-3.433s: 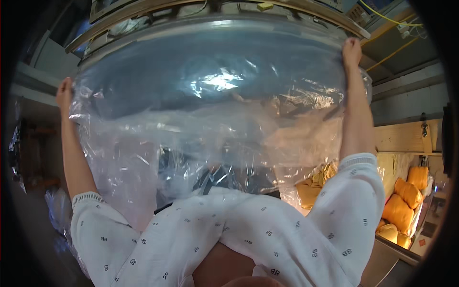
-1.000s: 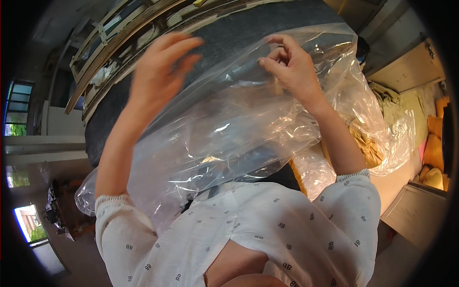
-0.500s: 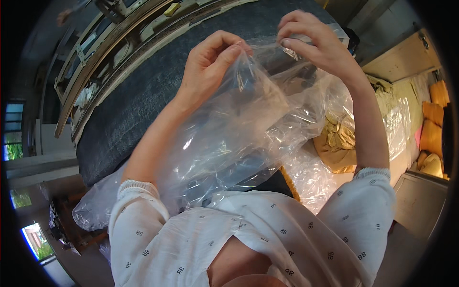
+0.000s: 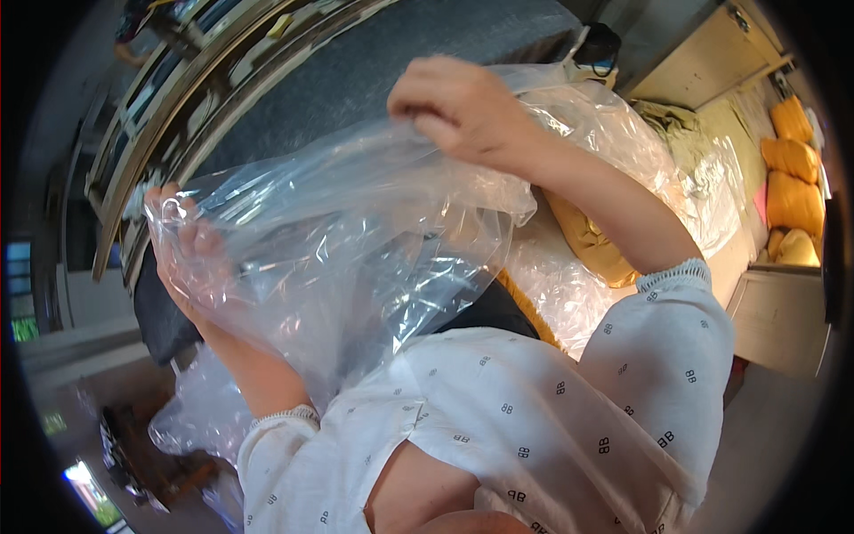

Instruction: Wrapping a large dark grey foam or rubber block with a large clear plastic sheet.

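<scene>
Left hand (image 4: 191, 249): fingers loosely spread, seen through the clear plastic sheet (image 4: 347, 214); cannot tell whether inside a fold or just behind. Right hand (image 4: 467, 116): fingers bent, thumb to them, pinching the sheet's upper edge. Sheet stretches between both hands, before the white shirt (image 4: 498, 392), partly over the dark table (image 4: 356, 76). Yellow cloth (image 4: 576, 233) to its right.
</scene>
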Demonstrator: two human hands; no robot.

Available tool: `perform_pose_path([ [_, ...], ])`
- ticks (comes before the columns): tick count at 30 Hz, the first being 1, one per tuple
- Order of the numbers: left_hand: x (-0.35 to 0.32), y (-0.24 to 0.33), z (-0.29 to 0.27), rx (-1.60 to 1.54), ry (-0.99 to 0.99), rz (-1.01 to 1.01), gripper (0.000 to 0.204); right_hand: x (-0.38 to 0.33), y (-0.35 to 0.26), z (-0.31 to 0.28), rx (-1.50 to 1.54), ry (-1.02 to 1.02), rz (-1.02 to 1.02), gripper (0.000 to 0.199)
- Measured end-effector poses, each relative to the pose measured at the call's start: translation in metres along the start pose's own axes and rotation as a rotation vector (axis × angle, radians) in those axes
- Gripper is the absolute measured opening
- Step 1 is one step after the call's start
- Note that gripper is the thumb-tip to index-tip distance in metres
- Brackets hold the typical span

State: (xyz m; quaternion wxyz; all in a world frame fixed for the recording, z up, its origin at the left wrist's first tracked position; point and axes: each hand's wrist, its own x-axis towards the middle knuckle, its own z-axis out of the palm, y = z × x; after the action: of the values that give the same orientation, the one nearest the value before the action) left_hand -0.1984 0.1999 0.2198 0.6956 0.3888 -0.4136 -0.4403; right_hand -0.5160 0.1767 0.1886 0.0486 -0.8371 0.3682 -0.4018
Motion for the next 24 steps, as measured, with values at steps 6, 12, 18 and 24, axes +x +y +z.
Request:
perform_pose_path([
  [6, -0.026, 0.006, -0.002, 0.009, 0.02, 0.02, 0.045, 0.007, -0.033, -0.043, 0.446, -0.059, 0.145, 0.009],
  [12, -0.036, 0.022, -0.036, 0.149, 0.148, 0.066, 0.035, 0.013, -0.082, -0.047, 0.034, -0.102, -0.081, 0.016],
  [18, -0.06, 0.112, -0.148, 1.188, 0.326, 0.647, 0.038, -0.01, 0.012, -0.067, -0.497, 0.163, 0.065, 0.032],
  [24, -0.074, 0.271, -0.337, 0.559, 0.606, 0.499, 0.048, -0.036, 0.051, -0.062, -0.306, 0.143, 0.521, 0.015],
])
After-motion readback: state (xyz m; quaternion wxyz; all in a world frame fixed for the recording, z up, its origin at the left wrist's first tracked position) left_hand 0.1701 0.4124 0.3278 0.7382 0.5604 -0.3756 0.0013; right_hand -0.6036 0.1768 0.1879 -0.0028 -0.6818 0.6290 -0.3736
